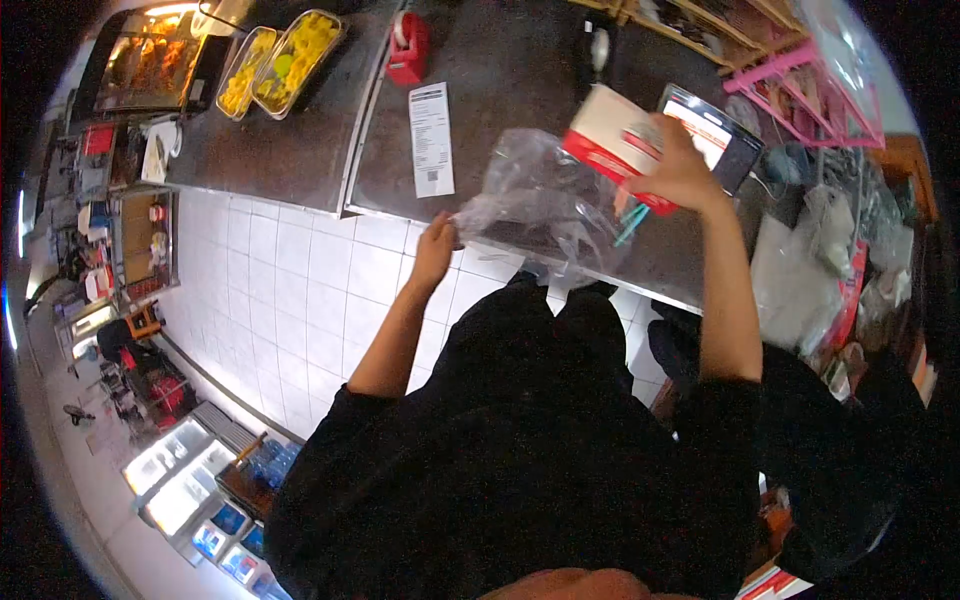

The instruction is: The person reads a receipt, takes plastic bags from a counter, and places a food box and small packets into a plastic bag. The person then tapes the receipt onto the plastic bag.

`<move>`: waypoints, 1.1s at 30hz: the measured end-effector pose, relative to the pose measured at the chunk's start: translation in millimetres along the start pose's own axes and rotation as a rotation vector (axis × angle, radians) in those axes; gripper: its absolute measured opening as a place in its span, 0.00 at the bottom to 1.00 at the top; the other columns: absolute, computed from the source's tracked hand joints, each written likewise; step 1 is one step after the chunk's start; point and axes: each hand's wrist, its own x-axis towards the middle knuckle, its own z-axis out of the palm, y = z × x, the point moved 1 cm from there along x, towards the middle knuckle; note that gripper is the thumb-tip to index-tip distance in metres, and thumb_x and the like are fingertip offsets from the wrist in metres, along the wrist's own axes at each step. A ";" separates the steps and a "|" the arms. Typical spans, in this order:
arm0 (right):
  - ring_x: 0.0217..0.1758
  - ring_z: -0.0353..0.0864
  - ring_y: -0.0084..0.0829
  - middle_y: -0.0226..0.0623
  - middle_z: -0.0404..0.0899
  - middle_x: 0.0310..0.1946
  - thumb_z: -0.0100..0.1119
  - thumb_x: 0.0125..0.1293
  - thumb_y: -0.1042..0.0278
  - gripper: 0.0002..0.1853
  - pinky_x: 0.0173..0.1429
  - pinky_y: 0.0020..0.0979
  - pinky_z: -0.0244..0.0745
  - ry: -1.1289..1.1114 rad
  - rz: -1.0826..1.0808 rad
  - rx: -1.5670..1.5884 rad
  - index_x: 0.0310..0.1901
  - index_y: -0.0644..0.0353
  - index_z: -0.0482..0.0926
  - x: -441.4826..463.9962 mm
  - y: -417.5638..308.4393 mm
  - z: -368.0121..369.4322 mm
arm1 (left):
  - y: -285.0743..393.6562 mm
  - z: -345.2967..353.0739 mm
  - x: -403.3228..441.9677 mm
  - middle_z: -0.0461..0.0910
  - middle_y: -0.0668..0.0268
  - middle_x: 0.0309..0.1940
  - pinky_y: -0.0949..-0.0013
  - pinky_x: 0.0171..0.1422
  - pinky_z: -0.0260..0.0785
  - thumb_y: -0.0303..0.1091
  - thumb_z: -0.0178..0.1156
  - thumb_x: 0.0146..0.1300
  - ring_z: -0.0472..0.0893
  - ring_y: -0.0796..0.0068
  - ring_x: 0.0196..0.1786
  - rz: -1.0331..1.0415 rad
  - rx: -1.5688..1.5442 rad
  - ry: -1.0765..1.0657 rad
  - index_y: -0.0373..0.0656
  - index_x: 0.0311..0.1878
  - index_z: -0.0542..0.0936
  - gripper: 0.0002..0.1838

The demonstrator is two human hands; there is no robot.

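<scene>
My left hand is closed on the gathered end of a clear plastic bag, which spreads over the counter's front edge. My right hand grips a red and white cardboard box, tilted above the counter. Below the box a thin teal item sticks out near my right fingers; its kind is unclear. Partly behind my right hand lies a tablet with a lit screen. A printed receipt lies flat on the dark counter, left of the bag.
Beyond the receipt stands a red tape dispenser. Two foil trays of yellow food sit farther left, by a lit display case. Plastic bags and a pink rack crowd the right. Another person in dark clothing is close on my right.
</scene>
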 end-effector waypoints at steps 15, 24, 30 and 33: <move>0.72 0.69 0.45 0.53 0.69 0.68 0.87 0.36 0.47 0.64 0.76 0.44 0.63 -0.460 0.063 0.645 0.73 0.65 0.61 -101.6 -95.1 7.7 | 61.7 56.2 -37.6 0.86 0.58 0.38 0.58 0.41 0.73 0.45 0.59 0.73 0.84 0.69 0.39 -0.065 0.201 -0.141 0.40 0.44 0.86 0.17; 0.74 0.65 0.50 0.53 0.64 0.68 0.85 0.41 0.51 0.63 0.78 0.47 0.57 -0.109 -0.044 0.871 0.75 0.60 0.54 -82.0 -102.9 161.0 | 66.1 35.6 -55.8 0.82 0.67 0.26 0.78 0.20 0.66 0.47 0.51 0.77 0.77 0.81 0.23 -0.385 -0.405 -0.321 0.39 0.54 0.83 0.21; 0.71 0.65 0.46 0.52 0.62 0.64 0.86 0.41 0.58 0.62 0.74 0.45 0.63 0.169 0.058 0.403 0.72 0.64 0.51 -83.4 -90.6 141.5 | 67.3 23.7 -52.8 0.72 0.75 0.27 0.77 0.26 0.55 0.55 0.46 0.78 0.66 0.83 0.24 -0.353 -0.376 -0.459 0.45 0.71 0.74 0.30; 0.71 0.66 0.45 0.51 0.64 0.63 0.86 0.42 0.58 0.61 0.74 0.45 0.63 0.233 -0.026 0.623 0.72 0.65 0.51 -86.9 -105.8 116.6 | 48.0 38.0 -41.3 0.74 0.75 0.30 0.76 0.28 0.57 0.58 0.46 0.77 0.68 0.83 0.27 -0.420 -0.514 -0.303 0.47 0.72 0.72 0.31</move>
